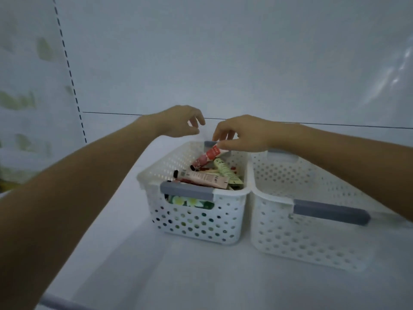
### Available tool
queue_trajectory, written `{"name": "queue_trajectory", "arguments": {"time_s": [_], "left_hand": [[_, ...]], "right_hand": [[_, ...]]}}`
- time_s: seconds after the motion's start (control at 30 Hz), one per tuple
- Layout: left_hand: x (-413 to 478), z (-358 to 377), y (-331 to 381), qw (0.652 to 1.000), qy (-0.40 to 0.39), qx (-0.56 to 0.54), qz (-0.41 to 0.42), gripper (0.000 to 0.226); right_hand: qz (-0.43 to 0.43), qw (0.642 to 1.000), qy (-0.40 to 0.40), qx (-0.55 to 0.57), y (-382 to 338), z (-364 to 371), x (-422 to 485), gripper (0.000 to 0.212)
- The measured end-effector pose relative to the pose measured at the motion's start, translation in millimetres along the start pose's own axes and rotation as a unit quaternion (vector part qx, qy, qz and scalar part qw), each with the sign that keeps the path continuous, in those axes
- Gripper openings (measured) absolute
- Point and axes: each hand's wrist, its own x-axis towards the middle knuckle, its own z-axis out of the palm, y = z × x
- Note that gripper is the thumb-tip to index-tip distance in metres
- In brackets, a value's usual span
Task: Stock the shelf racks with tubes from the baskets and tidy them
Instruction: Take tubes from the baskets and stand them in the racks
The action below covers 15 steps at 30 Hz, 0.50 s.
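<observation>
Plainly we are early in the job: no stocked rack shows, and the left basket (223,222) holds a loose heap of tubes, among them a pale pink tube (207,179) and a light green tube (225,171). We see none in the right basket (290,242). Our right hand (243,133) pinches the flat end of a red tube (210,154) over the far rim of the left basket, cap end dipping toward the heap. Our left hand (181,121) hovers nearby, fingers loosely curled, holding nothing. Both baskets are white perforated plastic with grey handles; the tubes look soft and glossy.
</observation>
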Motion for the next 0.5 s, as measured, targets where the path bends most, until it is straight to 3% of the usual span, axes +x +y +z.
{"name": "queue_trajectory", "arguments": {"time_s": [0.2, 0.5], "left_hand": [[23, 28, -12, 0.995, -0.076, -0.031, 0.055, 0.025], [38, 60, -16, 0.986, -0.122, -0.076, 0.088, 0.023]], "right_hand": [[0.066, 0.973, -0.218, 0.026, -12, 26, 11, 0.039], [0.123, 0.962, -0.229, 0.084, -8, 39, 13, 0.032]]}}
